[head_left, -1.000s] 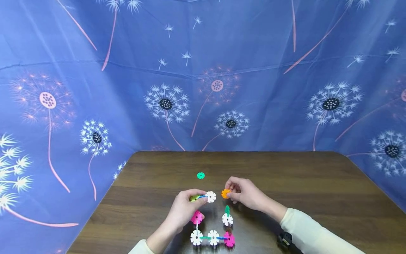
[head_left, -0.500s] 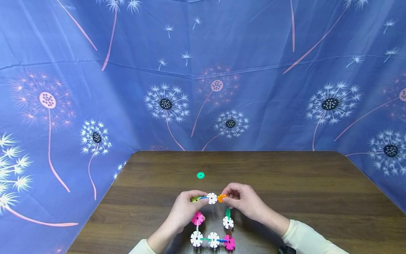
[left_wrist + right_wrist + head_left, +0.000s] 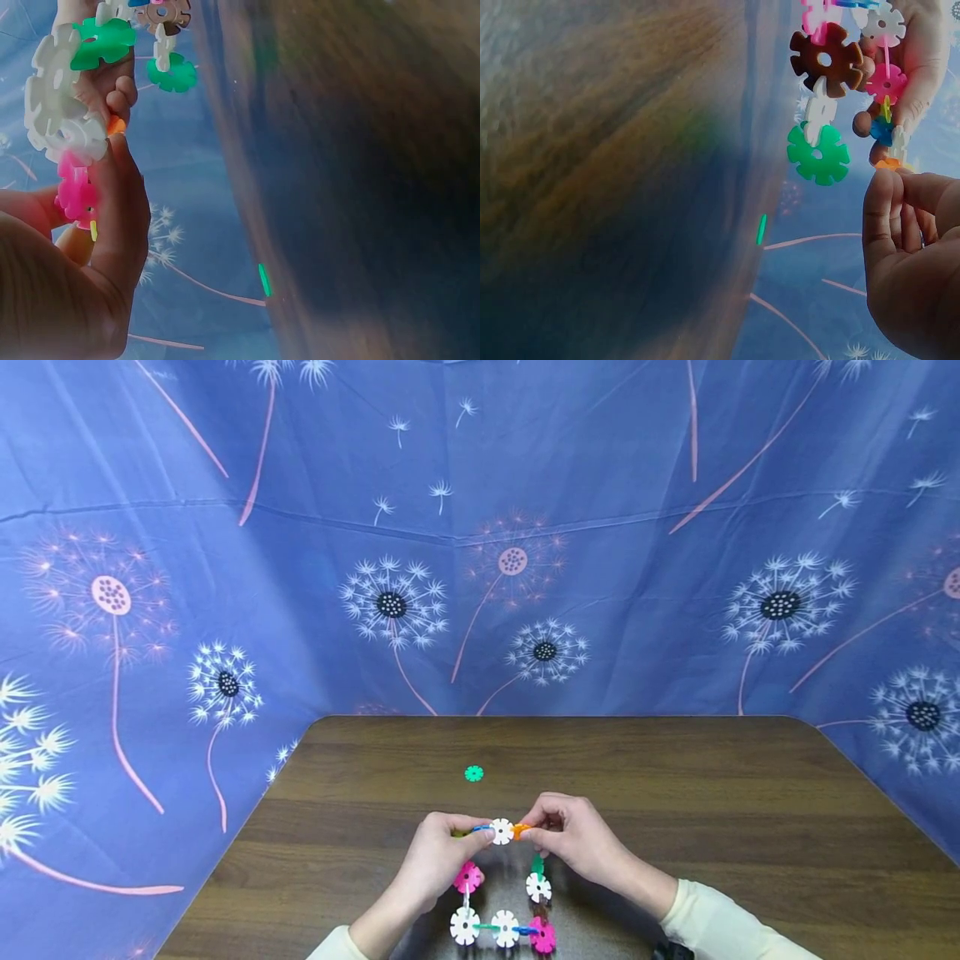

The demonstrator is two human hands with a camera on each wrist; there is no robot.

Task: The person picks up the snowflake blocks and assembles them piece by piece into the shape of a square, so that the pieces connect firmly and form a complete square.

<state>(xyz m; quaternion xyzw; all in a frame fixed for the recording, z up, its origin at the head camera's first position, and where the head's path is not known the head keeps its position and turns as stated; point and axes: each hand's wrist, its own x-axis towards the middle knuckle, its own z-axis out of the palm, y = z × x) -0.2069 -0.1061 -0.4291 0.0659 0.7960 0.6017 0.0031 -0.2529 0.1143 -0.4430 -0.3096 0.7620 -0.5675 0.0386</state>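
A chain of slotted plastic flower discs hangs between my hands in a squarish U. My left hand (image 3: 431,864) pinches its upper left end, around a blue disc (image 3: 881,130) and a yellow one mostly hidden by the fingers. Beyond the thumb a white disc (image 3: 502,832) faces the head camera. Thumb and fingers of my right hand (image 3: 581,837) pinch an orange disc (image 3: 519,832), edge-on against the white disc's right side. Down the left runs a pink disc (image 3: 468,877). The other end, a green disc (image 3: 819,154), hangs loose below my right hand, after a brown disc (image 3: 826,60).
A loose green disc (image 3: 474,773) lies flat on the brown wooden table (image 3: 675,777), beyond my hands. Behind the table hangs a blue cloth (image 3: 637,568) with dandelion prints.
My right hand has moved left and slightly down, bringing the orange disc from a gap to the white disc's edge and turning it edge-on. My left hand has barely shifted.
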